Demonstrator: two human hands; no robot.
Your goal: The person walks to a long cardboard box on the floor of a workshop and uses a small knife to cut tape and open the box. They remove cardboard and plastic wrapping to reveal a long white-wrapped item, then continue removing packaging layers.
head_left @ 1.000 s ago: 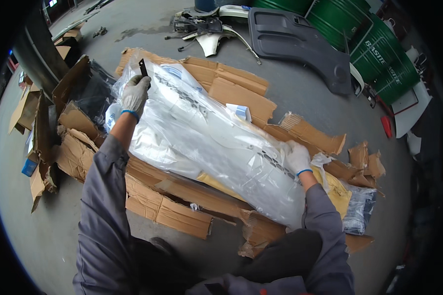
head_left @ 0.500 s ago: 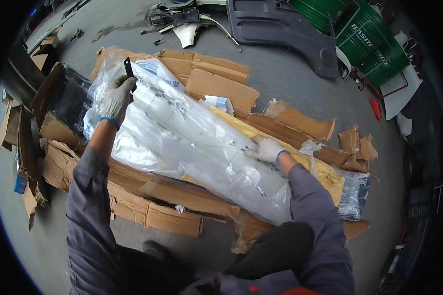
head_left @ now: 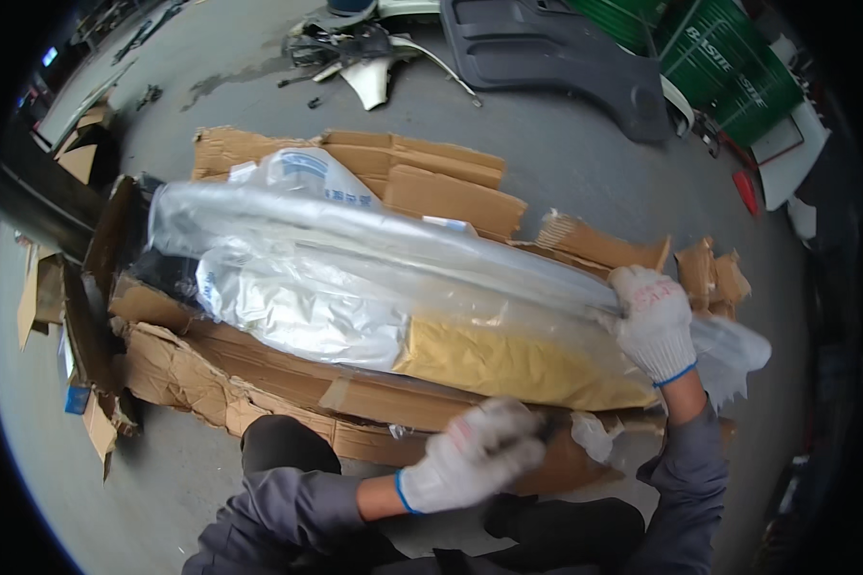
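A long part wrapped in clear plastic film [head_left: 393, 230] lies slantwise across the pile of packaging. My right hand [head_left: 652, 321], in a white knit glove, is closed on the film near the part's right end. Nearer me my left hand [head_left: 470, 455], also gloved, is blurred by motion above the cardboard's near edge. Its fingers are curled, and a dark object [head_left: 548, 424] shows at their tips, too smeared to name. Below the wrapped part lie silvery white wrapping [head_left: 302, 311] and a gold-yellow padded sheet [head_left: 508, 359].
Torn cardboard [head_left: 201, 383] lies under and around the pile, with more boxes at the left. Beyond it on the grey floor are a dark grey panel [head_left: 547, 67], white car parts [head_left: 364, 81] and green drums [head_left: 724, 72]. My knees are close to the near edge.
The wrapped part has shifted toward the far side, uncovering the gold-yellow sheet. My left hand, which held a black flat tool at the far left, has come nearer; my right hand has moved right.
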